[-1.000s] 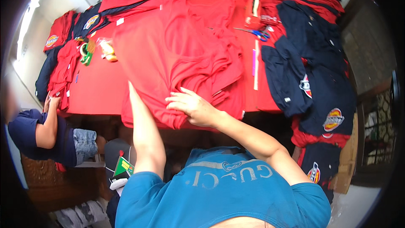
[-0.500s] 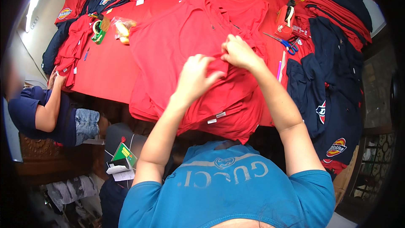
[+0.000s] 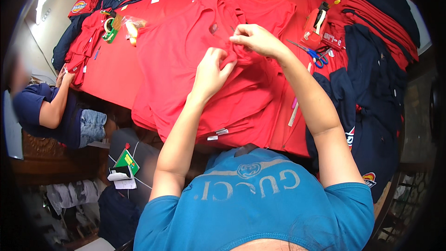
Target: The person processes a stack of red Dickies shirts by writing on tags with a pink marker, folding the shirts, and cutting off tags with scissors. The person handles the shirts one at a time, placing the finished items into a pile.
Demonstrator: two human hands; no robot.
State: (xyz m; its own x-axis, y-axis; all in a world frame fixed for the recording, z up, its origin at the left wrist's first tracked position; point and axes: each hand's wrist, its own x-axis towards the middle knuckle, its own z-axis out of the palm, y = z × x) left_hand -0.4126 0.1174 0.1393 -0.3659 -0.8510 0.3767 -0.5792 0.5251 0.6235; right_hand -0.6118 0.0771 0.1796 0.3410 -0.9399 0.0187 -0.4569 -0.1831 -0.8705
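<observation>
A stack of red T-shirts (image 3: 186, 60) lies in front of me on a table with a red cover (image 3: 109, 76). Both my hands pinch the fabric of the top red shirt near its middle. My left hand (image 3: 211, 72) grips a fold from below. My right hand (image 3: 255, 39) holds the bunched cloth just above and to the right of it. The two hands almost touch. Small white tags show at the lower hem of the stack.
Blue-handled scissors (image 3: 309, 53) and a red tape dispenser (image 3: 316, 21) lie right of the stack. Navy shirts (image 3: 371, 83) pile at the right, more red and navy shirts (image 3: 88, 23) at the far left. Another person in a navy top (image 3: 42, 111) sits at the left.
My hands moved from the near edge of the stack up to its middle and now pinch the top shirt's fabric together. The view shifted slightly.
</observation>
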